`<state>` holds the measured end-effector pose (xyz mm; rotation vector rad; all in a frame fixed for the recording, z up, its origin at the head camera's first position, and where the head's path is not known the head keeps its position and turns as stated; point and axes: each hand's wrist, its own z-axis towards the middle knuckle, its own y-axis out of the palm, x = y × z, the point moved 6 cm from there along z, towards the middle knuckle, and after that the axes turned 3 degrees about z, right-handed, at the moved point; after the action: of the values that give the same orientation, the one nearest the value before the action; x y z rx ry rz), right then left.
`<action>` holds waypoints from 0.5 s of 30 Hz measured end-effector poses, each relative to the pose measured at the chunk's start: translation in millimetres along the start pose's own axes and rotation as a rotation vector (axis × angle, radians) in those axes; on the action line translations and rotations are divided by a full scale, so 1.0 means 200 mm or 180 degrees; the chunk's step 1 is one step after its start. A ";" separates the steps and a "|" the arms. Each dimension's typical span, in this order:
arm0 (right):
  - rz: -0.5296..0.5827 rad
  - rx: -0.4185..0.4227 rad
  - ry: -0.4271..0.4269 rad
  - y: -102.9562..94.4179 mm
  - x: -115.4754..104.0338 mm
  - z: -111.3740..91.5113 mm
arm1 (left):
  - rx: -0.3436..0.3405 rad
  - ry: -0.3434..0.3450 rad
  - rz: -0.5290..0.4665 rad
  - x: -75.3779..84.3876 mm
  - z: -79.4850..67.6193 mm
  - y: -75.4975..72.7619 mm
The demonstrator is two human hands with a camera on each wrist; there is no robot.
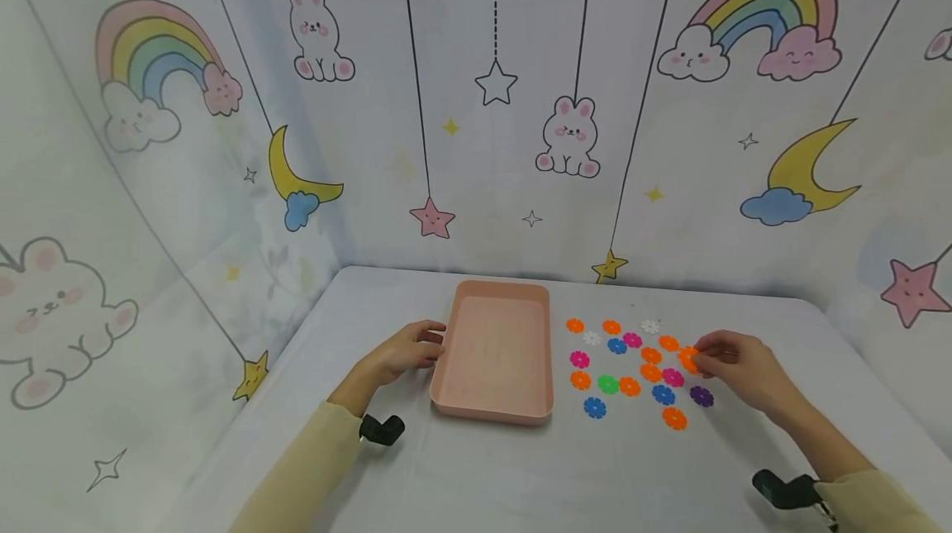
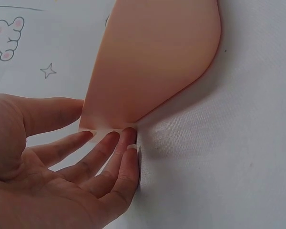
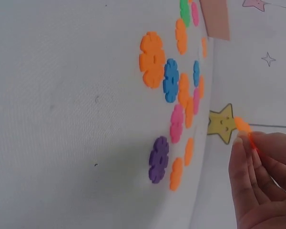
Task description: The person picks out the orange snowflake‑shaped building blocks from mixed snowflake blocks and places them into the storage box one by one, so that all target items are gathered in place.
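In the head view my right hand pinches an orange snowflake building disc between thumb and fingers, over the right side of a spread of discs. The right wrist view shows this held disc poking out above the fingertips. My left hand rests against the left side of a shallow pink tray. Its loosely bent fingers touch the tray wall in the left wrist view, the thumb tip at the edge. A purple disc lies nearest below the right hand.
Right of the tray lie several flat notched discs, among them a green disc, a blue disc, a pink disc and a white disc. A white cloth covers the table; a printed curtain hangs behind.
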<state>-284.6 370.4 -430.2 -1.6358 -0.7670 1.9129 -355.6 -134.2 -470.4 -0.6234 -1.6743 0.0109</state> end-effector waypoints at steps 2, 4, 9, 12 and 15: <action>-0.0004 0.0009 -0.0014 0.01 -0.01 0.00 | 0.0006 -0.0023 -0.0020 0.00 0.00 0.00; 0.0023 0.0002 -0.0052 0.03 -0.03 0.01 | 0.0013 -0.0027 -0.0018 0.00 0.00 0.00; 0.0066 -0.0001 -0.0098 0.06 -0.06 0.01 | -0.0011 -0.0013 -0.0007 0.00 0.00 0.00; 0.0093 -0.0020 -0.0122 0.08 -0.10 0.01 | -0.0020 -0.0021 -0.0009 0.00 0.00 0.00; 0.0140 -0.0039 -0.0143 0.10 -0.13 0.02 | -0.0012 -0.0039 -0.0001 0.00 0.00 0.00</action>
<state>-285.2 338.0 -425.0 -1.6346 -0.7681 1.9854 -355.5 -133.5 -469.9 -0.6271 -1.6865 0.0114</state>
